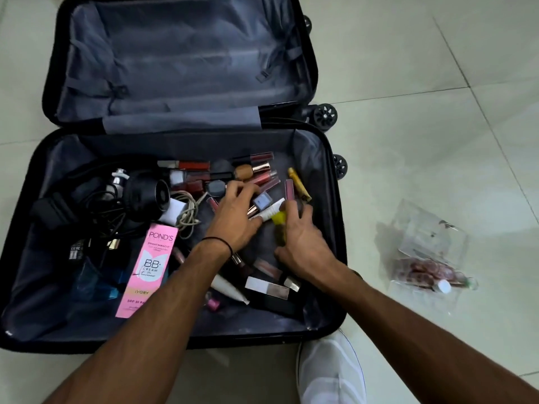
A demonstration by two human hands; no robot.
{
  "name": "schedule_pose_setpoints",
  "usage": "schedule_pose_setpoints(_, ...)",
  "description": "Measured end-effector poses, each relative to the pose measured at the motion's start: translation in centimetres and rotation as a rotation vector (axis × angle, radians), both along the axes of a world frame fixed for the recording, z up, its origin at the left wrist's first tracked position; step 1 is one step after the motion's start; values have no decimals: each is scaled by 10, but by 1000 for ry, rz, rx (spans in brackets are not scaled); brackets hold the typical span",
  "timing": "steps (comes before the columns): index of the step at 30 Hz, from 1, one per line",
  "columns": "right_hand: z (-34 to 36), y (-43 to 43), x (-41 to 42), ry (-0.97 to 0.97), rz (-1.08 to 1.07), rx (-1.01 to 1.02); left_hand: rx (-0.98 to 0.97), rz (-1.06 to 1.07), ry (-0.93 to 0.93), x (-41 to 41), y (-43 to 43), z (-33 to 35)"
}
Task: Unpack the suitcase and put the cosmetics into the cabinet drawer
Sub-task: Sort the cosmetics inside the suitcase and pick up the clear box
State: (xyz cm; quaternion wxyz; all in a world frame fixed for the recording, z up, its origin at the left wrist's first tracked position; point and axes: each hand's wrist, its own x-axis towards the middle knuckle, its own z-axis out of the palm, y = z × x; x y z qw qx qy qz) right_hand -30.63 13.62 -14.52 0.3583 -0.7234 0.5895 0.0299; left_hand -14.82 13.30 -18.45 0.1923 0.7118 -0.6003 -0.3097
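White shoe (331,371) at bottom edge of view, on the pale tiled floor (423,68), just outside the near rim of the suitcase (180,339). Both bare forearms reach over that rim into the near half.

Suitcase lies fully open on the floor. Far half shows only grey lining and loose straps. Near half holds the whole load.

Left hand (233,220): thin black band at the wrist, fingers spread and curled down over a cluster of small cosmetics at mid-compartment; fingertips touch a small blue-capped bottle (261,203). Whether anything is pinched underneath, cannot tell (palm hides it).

Right hand (303,243): fingers closed around a tube with a yellow cap (278,218), white body sticking out toward the left hand. The two hands are nearly touching.

Surroundings inside the compartment:
- Pink Pond's BB cream box (147,269) flat, left of the left forearm.
- Black cylindrical device (145,193) and tangled cables (186,212) in the left portion, partly over the box's top end.
- Row of lip glosses and nail polishes (233,173) along the far side, beyond the fingers.
- Yellow-brown tube (299,183) near the right wall.
- White tube (229,288) and silver-white box (267,288) between and under the forearms, partly hidden.

Clear plastic pouch (428,252) on the floor well right of the case, reddish items inside, blurred. No cabinet drawer in view.
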Motion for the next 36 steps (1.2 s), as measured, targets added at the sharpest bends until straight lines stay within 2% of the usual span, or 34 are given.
schedule_pose_setpoints(5,6,6,-2,-132,-119,40,44,84,42,6,14,2)
schedule_pose_setpoints(13,8,6,-7,-320,-270,-32,-50,201,77,21,39,0)
schedule_pose_setpoints(20,8,5,-12,-303,-250,-123,-96,378,187,32,53,-6)
schedule_pose_setpoints(30,10,-35,-2,-162,-46,-169,-82,421,187,34,63,-3)
schedule_pose_setpoints(36,5,-37,-4,-192,-34,-322,-49,507,337,31,69,3)
